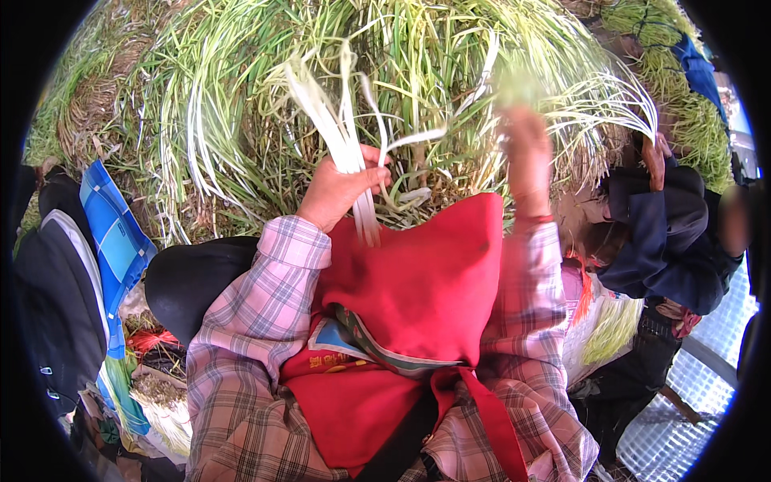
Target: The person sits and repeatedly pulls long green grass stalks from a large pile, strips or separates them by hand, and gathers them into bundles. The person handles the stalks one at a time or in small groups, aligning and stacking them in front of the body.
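Note:
My left hand is closed around a small bundle of pale, flat-leaved stalks, perhaps chives or young garlic. The lower ends hang over the red apron on my lap, and the upper ends fan out loosely. One separate stalk stands by the fingertips of that hand. Raised on the right, my right hand is blurred by motion. A greenish blur shows above its fingers, so I cannot tell whether it grips anything. Behind both hands rises a large heap of the same green and white stalks.
At right, a co-worker's hand holds a fanned bunch of stalks. Another person's dark-clothed leg and a blue checked cloth are at left. Bundled stalks lie at lower left, near red twine.

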### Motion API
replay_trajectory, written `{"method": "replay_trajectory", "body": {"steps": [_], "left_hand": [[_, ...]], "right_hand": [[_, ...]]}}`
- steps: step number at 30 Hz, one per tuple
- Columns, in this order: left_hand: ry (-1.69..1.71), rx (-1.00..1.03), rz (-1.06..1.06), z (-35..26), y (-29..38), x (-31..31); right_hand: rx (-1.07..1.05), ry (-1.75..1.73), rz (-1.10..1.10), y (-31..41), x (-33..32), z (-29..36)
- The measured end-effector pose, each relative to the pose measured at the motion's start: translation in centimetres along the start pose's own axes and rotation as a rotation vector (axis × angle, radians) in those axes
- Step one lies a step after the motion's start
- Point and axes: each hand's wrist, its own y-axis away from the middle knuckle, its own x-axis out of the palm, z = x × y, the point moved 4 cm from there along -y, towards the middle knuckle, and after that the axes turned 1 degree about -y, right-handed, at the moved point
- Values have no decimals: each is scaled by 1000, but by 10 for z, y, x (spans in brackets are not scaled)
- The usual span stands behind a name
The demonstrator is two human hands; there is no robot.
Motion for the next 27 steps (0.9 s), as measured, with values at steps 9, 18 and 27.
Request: {"method": "replay_trajectory", "body": {"steps": [9, 18, 27], "left_hand": [[119, 154, -191, 1, 2, 9], [627, 38, -282, -2, 1, 4], [553, 84, -412, -19, 0, -29]], "right_hand": [[-248, 466, 560, 55, 89, -41], [82, -397, 386, 50, 63, -50], [26, -196, 124, 42, 14, -27]]}}
